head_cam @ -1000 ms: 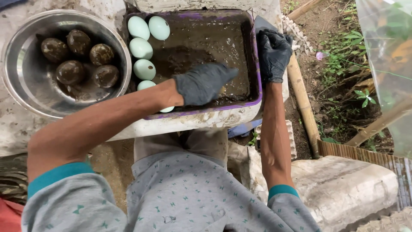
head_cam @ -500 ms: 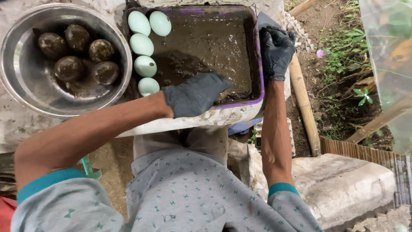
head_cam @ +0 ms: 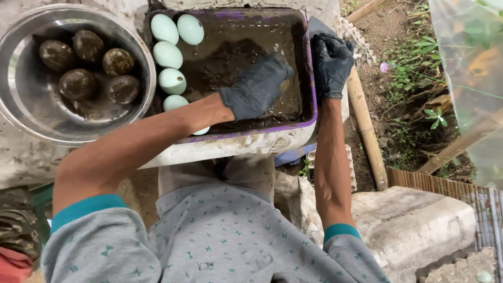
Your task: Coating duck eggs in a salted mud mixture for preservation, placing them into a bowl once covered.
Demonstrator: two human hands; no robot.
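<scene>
Where the person's lap meets the work surface, a rectangular tub (head_cam: 309,89) with a purple rim and pale outer wall sits directly ahead, its floor covered by dark brown wet mud (head_cam: 236,57) that is heaped and rough at the centre and smoother toward the far wall. Left of the tub, touching or nearly touching its edge, stands 1 round steel bowl (head_cam: 21,105), smeared with the same mud. At right, beyond the tub, lie 1 bamboo pole (head_cam: 364,131) and a patch of soil with green weeds (head_cam: 414,89); a pale stone block (head_cam: 419,225) lies near the person's right elbow. The left forearm crosses the tub's near-left corner and hides part of the egg row there. The left hand (head_cam: 257,86), in a dark glove, rests palm down in the mud with fingers loosely curved and spread, grasping nothing visible. The right hand (head_cam: 331,63), also gloved, is clenched over the tub's right rim, gripping it. Along the tub's left wall lie pale blue-green eggs (head_cam: 172,81): 5 show clearly and 1 more peeks out below the forearm, 6 in all. Inside the bowl rest 5 mud-coated eggs (head_cam: 77,84), dark brown and glossy, clustered close together.
</scene>
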